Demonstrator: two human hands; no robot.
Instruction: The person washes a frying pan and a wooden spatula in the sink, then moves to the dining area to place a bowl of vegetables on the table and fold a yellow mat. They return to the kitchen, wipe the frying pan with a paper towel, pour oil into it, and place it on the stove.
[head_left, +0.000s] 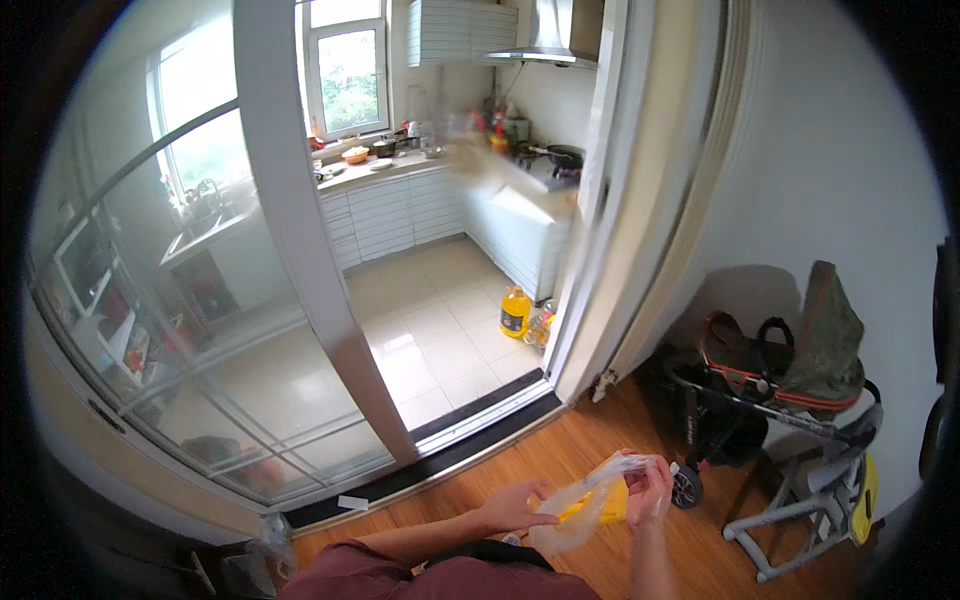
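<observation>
My right hand (649, 491) grips the bunched top of a clear plastic bag (568, 534) above the wooden floor. Something bright yellow (613, 501) shows beside and through the thin film; whether it lies inside the bag or behind it is unclear. At the bag's left edge is my left hand (514, 508), its thumb and fingers spread around the film. I cannot tell whether they pinch it.
A sliding glass door (300, 247) stands partly across the kitchen doorway, above a floor track (487, 416). Inside, a yellow oil jug (514, 312) stands by the cabinets. To my right are a wheeled cart (694, 420) with a green bag (821, 352) and a grey folding frame (787, 517).
</observation>
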